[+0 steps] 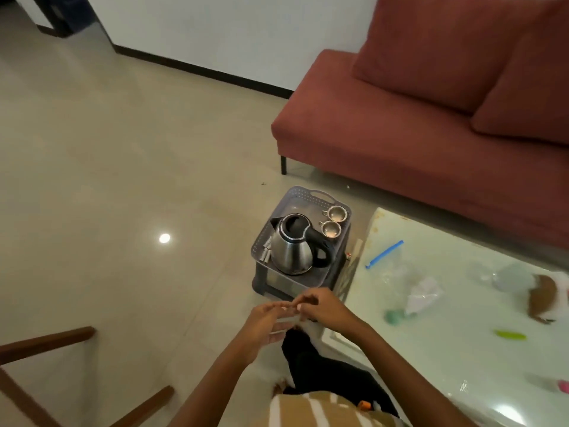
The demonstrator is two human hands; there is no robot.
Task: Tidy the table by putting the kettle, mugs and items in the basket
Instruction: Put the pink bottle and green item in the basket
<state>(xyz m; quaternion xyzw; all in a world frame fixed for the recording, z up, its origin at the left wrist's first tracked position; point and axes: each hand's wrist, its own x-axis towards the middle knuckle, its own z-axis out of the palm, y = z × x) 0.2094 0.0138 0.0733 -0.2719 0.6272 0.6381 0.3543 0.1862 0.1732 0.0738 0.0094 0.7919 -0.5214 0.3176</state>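
A grey perforated basket [303, 196] stands on a dark stool beside the glass table [462, 349]. Inside it sit a steel kettle [292, 246] with a black handle, two small steel mugs [337, 213] [331, 228] at the back right, and a few small pale sachets [266, 252] along the left wall. My left hand [266, 326] and my right hand [318, 306] meet in front of the basket, fingers pinching a small pale blurred item [289, 318] between them. What the item is cannot be made out.
A red sofa [431, 124] stands behind the table. On the glass top lie a clear zip bag with a blue seal [385, 254], crumpled plastic [425, 295], a green strip [509, 335] and a brown-and-white object [545, 297]. Wooden chair parts [46, 343] sit at lower left.
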